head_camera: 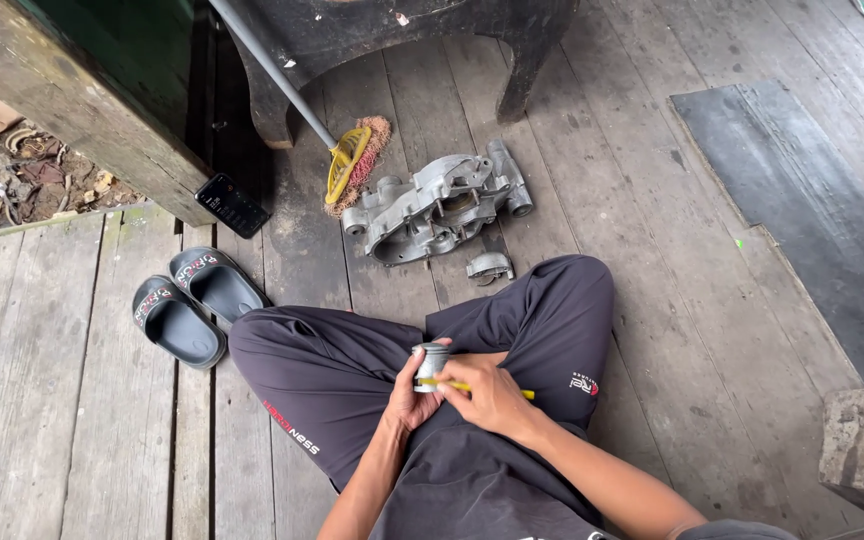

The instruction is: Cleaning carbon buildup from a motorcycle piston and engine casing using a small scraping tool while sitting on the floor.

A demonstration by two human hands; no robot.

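Cradled over my lap, the small grey metal cylinder sat upright in my left hand, its fingers wrapped around the lower wall. My right hand pinched a thin yellow-handled tool against its side, fingers closed narrow on the shaft. I judged the cylinder stiff, fairly heavy for its size and perhaps slick, best gripped round the ribbed body. Beyond my knees, the grey cast-metal engine casing lay on the weathered wooden plank floor, well apart.
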